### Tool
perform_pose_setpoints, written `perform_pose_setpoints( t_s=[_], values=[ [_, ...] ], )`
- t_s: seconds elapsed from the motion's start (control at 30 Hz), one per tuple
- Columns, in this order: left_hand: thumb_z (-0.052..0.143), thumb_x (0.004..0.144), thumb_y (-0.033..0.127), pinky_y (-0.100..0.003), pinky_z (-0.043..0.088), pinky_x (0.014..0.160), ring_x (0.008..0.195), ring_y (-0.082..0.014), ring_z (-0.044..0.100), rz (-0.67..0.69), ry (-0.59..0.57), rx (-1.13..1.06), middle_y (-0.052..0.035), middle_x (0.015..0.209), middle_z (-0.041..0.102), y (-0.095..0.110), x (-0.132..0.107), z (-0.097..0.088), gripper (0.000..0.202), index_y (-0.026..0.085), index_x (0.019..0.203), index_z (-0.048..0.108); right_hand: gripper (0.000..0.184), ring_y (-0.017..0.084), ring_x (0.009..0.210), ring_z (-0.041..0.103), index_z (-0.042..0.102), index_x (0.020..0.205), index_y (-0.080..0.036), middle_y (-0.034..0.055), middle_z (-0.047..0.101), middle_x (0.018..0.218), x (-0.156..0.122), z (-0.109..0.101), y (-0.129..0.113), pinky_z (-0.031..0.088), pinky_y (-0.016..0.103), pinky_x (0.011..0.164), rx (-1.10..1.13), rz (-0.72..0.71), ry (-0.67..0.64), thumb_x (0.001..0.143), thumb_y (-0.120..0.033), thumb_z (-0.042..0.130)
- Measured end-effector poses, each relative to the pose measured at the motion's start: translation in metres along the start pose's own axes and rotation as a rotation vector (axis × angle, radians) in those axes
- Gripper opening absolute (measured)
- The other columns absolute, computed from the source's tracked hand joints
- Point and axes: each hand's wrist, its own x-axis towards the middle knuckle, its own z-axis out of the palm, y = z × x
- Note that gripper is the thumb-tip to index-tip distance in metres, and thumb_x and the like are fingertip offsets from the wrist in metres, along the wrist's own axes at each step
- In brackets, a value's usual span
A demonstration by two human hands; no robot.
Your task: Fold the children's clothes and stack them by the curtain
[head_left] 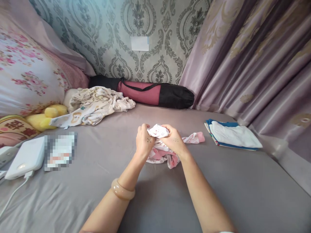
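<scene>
Pink-and-white garment [159, 154] bunched up in the middle of the bed [97, 191]

The bed is the biggest thing, with a smooth grey sheet. Behind it is a wall [109, 42] with curly patterns, and a shiny purple curtain [243, 55] hangs on the right. A big flowery pillow [21, 71] leans at the far left. A long red and black bag [145, 94] lies along the wall. In front of its left end is a messy heap of pale cloth [97, 102]. Near the curtain sits a neat flat pile of cloths [235, 136], white on top and blue under it.

The garment lies on the bed, between the arms and well apart from both piles. One narrow end with a pink cuff [201, 137] sticks out to the right. I cannot tell if it is all one piece.

Both hands have hold of it. The left hand [145, 139] and the right hand [175, 139] are close together, and each grip is curled in around the white, spotty top part, lifted a bit. Many fingers hide behind the cloth.

The step now looks like sorting out the scrunched cloth with both hands. I think the next move calls for a soft but sure hold on each side, and for finding the edges before pulling.
</scene>
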Motion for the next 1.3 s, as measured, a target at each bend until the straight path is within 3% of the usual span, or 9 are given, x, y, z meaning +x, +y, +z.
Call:
perform_pose_setpoints(
  t_s=[0.27, 0.37, 0.5, 0.63, 0.77, 0.9, 1.03, 1.13, 1.3],
  values=[
    [0.052, 0.068, 0.011, -0.027, 0.047, 0.075, 0.082, -0.0172, 0.062, 0.044, -0.047, -0.5, -0.0042, 0.097, 0.064, 0.019, -0.007, -0.002, 0.057, 0.017, 0.124, 0.045, 0.014, 0.021, 0.065, 0.06, 0.059, 0.093, -0.02, 0.0071, 0.065, 0.072, -0.007, 0.004, -0.003, 0.03, 0.026, 0.056, -0.649, 0.14, 0.223, 0.083, -0.025, 0.05],
    [0.054, 0.071, 0.015, -0.026, 0.047, 0.073, 0.083, -0.017, 0.063, 0.122, -0.22, -0.56, -0.005, 0.098, 0.066, 0.025, -0.013, -0.001, 0.056, 0.017, 0.126, 0.043, 0.019, 0.021, 0.065, 0.059, 0.056, 0.1, -0.018, 0.0069, 0.064, 0.072, -0.005, -0.003, 0.009, 0.03, 0.026, 0.056, -0.651, 0.137, 0.248, 0.084, -0.027, 0.049],
    [0.056, 0.073, 0.022, -0.027, 0.046, 0.069, 0.081, -0.0201, 0.064, 0.182, -0.388, -0.358, -0.0047, 0.094, 0.068, 0.032, -0.02, 0.002, 0.043, 0.022, 0.116, 0.049, 0.033, 0.024, 0.081, 0.06, 0.054, 0.106, -0.015, 0.0108, 0.065, 0.092, 0.001, -0.02, 0.029, 0.039, 0.028, 0.066, -0.541, -0.007, 0.328, 0.075, -0.027, 0.058],
    [0.057, 0.077, 0.032, -0.032, 0.044, 0.067, 0.078, -0.0273, 0.066, 0.007, -0.254, 0.004, -0.0089, 0.085, 0.069, 0.027, -0.016, 0.007, 0.038, 0.022, 0.113, 0.05, 0.028, 0.022, 0.084, 0.06, 0.058, 0.099, -0.016, 0.0079, 0.066, 0.09, 0.004, -0.016, 0.028, 0.043, 0.029, 0.074, -0.394, -0.095, 0.311, 0.07, -0.019, 0.056],
    [0.051, 0.079, 0.022, -0.034, 0.043, 0.07, 0.084, -0.0294, 0.065, -0.055, -0.123, 0.165, -0.0132, 0.089, 0.068, 0.009, -0.007, 0.008, 0.033, 0.02, 0.112, 0.05, 0.02, 0.02, 0.083, 0.06, 0.061, 0.09, -0.018, 0.007, 0.066, 0.088, 0.003, 0.001, 0.014, 0.044, 0.028, 0.075, -0.382, -0.163, 0.269, 0.075, -0.013, 0.048],
    [0.05, 0.074, 0.015, -0.032, 0.045, 0.076, 0.093, -0.0243, 0.063, 0.011, -0.019, -0.076, -0.0116, 0.103, 0.065, -0.002, -0.003, 0.006, 0.04, 0.018, 0.113, 0.05, 0.02, 0.02, 0.081, 0.06, 0.059, 0.091, -0.019, 0.0071, 0.065, 0.088, -0.003, 0.013, 0.005, 0.041, 0.027, 0.069, -0.512, -0.152, 0.212, 0.077, -0.01, 0.047],
    [0.053, 0.067, 0.012, -0.028, 0.047, 0.075, 0.084, -0.0188, 0.064, -0.058, 0.01, -0.399, -0.0062, 0.099, 0.065, 0.005, -0.003, 0.003, 0.056, 0.017, 0.122, 0.045, 0.018, 0.021, 0.074, 0.061, 0.055, 0.098, -0.018, 0.0101, 0.066, 0.09, -0.008, 0.016, 0.003, 0.035, 0.027, 0.06, -0.671, 0.036, 0.172, 0.082, -0.014, 0.048],
    [0.054, 0.068, 0.014, -0.028, 0.047, 0.077, 0.087, -0.0183, 0.063, 0.044, -0.103, -0.471, -0.0063, 0.101, 0.065, 0.016, -0.007, 0.001, 0.056, 0.016, 0.123, 0.045, 0.019, 0.022, 0.072, 0.062, 0.056, 0.101, -0.019, 0.009, 0.067, 0.083, -0.006, 0.008, 0.01, 0.034, 0.027, 0.059, -0.658, 0.119, 0.175, 0.083, -0.019, 0.05],
    [0.056, 0.072, 0.021, -0.027, 0.046, 0.069, 0.079, -0.0196, 0.063, 0.229, -0.389, -0.309, -0.0036, 0.092, 0.068, 0.028, -0.017, 0.0, 0.047, 0.021, 0.118, 0.05, 0.033, 0.025, 0.091, 0.062, 0.059, 0.106, -0.017, 0.0111, 0.068, 0.099, 0.003, -0.016, 0.031, 0.044, 0.031, 0.074, -0.475, -0.025, 0.269, 0.074, -0.028, 0.059]
  ],
)
